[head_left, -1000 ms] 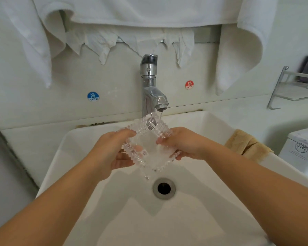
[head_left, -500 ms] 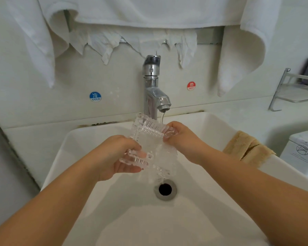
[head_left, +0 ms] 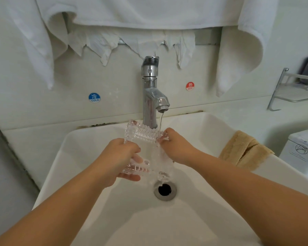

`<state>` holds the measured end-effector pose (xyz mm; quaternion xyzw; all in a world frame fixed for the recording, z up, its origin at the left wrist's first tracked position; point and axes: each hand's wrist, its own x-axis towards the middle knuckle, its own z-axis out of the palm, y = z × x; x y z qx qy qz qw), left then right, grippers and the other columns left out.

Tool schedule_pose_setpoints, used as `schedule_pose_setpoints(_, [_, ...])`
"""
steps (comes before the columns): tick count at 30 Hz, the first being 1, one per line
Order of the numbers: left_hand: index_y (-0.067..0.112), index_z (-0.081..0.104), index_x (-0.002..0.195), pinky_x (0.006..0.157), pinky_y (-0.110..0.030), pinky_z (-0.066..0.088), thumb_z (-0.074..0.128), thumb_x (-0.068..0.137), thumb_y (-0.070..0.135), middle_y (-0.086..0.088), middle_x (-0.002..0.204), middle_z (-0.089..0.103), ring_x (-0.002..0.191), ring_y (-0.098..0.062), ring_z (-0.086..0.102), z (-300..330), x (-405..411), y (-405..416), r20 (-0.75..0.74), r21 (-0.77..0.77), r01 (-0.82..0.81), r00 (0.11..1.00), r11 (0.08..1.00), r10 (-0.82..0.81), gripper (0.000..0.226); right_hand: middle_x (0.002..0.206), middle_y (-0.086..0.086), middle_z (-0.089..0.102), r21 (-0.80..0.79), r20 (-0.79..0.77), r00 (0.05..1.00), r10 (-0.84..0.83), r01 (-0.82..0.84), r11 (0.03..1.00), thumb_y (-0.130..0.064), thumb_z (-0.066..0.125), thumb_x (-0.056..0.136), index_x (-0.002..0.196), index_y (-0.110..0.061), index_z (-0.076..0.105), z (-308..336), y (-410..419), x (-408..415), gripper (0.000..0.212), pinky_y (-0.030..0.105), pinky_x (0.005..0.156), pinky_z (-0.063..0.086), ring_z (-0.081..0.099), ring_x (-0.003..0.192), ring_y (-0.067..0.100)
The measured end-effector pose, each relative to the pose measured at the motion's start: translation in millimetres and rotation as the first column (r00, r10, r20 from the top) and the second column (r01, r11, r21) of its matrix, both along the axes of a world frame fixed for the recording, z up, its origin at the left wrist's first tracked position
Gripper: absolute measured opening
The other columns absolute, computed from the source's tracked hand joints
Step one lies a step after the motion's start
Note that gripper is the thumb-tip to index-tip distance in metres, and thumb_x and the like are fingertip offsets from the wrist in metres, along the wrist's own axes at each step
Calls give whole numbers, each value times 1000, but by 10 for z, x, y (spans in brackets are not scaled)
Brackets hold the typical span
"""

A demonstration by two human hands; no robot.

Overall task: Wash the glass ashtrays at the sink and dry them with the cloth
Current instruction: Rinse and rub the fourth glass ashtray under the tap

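A square ribbed glass ashtray (head_left: 146, 150) is held tilted on edge over the white sink (head_left: 199, 132), under a thin stream of water from the chrome tap (head_left: 152, 93). My left hand (head_left: 119, 160) grips its lower left edge, fingers curled round the rim. My right hand (head_left: 176, 148) pinches its upper right corner, where the water lands. A folded tan cloth (head_left: 245, 150) lies on the sink's right rim.
The drain (head_left: 164, 189) sits just below the ashtray. White towels (head_left: 149, 13) hang along the wall above the tap. A metal shelf (head_left: 292, 93) is fixed at the right, and a white toilet tank (head_left: 302, 151) stands beside the sink.
The ashtray has been turned from nearly flat to standing on edge, and both hands have shifted their hold on it. The water now lands at its upper right corner.
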<state>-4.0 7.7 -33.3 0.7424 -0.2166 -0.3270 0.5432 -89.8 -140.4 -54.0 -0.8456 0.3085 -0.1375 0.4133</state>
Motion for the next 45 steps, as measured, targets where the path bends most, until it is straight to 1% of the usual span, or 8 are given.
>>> schedule_pose_setpoints(4, [7,54,103,49,-33,54,54,91,9,-19,98,62,83,-34,57,-13,-5,18,36,6,-2,999,1000,1,12,109,5,53,204,68,997,38,-51,978,-12,57,91,110,-18,42,7,-28,-50,25,20,47,43,56,79,18])
schedule_pose_setpoints(11, [8,55,100,53,-37,58,52,92,8,-19,101,63,67,-26,55,10,-58,-16,77,-37,-1,997,999,4,8,81,-1,51,45,148,988,-50,44,998,-23,40,100,114,-11,42,-48,3,30,18,16,47,36,47,62,9])
schedule_pose_setpoints(18, [7,54,102,47,-33,55,50,91,4,-17,94,61,75,-32,60,0,-84,-10,-29,-138,-113,994,984,110,12,102,6,70,501,238,971,-5,-118,857,-15,69,85,111,-7,65,-68,27,32,28,35,90,49,65,93,22])
schedule_pose_setpoints(23, [10,54,97,50,-36,57,49,91,3,-15,95,60,65,-25,58,-29,-129,-40,54,-160,-106,992,981,115,11,75,-7,57,365,81,991,-103,67,929,-39,47,98,95,-12,62,24,101,-10,31,17,57,35,50,64,6])
schedule_pose_setpoints(31, [8,54,98,51,-37,58,50,93,6,-17,96,62,50,-20,49,-18,-99,-34,-53,-186,-169,985,968,162,7,92,9,61,618,238,968,81,-215,756,-7,68,80,101,-4,61,-12,50,9,23,31,80,46,61,88,21])
schedule_pose_setpoints(36, [11,54,99,51,-37,58,51,92,5,-14,98,61,73,-25,60,-68,-165,-63,-18,-186,-134,991,973,133,9,107,5,68,372,99,993,-64,23,928,-41,53,96,117,-9,62,25,116,-26,40,20,66,45,61,82,11])
schedule_pose_setpoints(40, [7,54,101,50,-36,58,50,93,7,-17,102,61,67,-26,56,-98,-171,-87,-14,-170,-147,989,975,147,9,62,3,43,194,94,993,-71,52,980,-28,41,101,68,-9,48,-4,74,-4,39,18,41,34,40,53,14])
schedule_pose_setpoints(45, [0,53,110,48,-34,56,48,92,4,-18,98,60,70,-30,56,-84,-89,-64,-87,-184,-212,976,960,199,19,97,14,69,475,219,972,84,-181,861,-2,57,82,100,-10,64,-37,43,51,21,35,78,53,67,89,29])
